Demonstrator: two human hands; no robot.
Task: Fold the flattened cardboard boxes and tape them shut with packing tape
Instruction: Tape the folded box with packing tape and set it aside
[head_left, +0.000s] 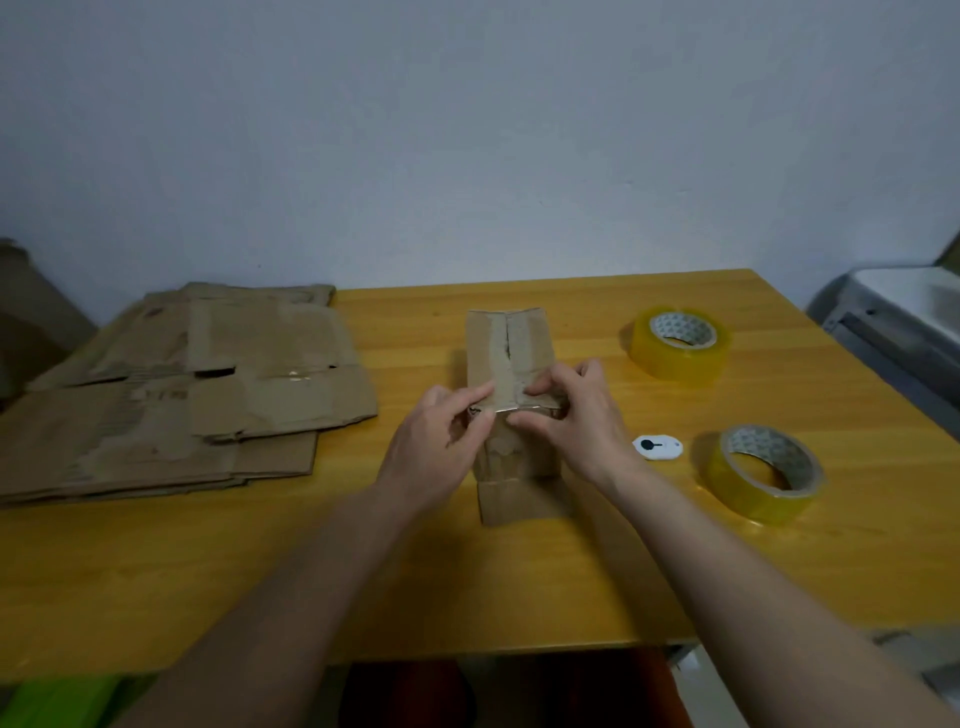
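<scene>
both hands meet on a small brown cardboard box (511, 364) at the middle of the yellow wooden table (467, 571); the left hand (441, 441) and right hand (576, 415) pinch its near top edge, fingers curled on the flap. a stack of flattened brown cardboard boxes (197, 384) lies well left. two yellowish rolls of packing tape (679, 343) (763, 473) sit right, a small white oval cutter (656, 447) between them and the box.

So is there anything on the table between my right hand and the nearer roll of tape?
Only the small white cutter. It lies on the table just right of your right hand, between it and the nearer tape roll. Both hands are on the folded box; the left hand is not in that path.
</scene>
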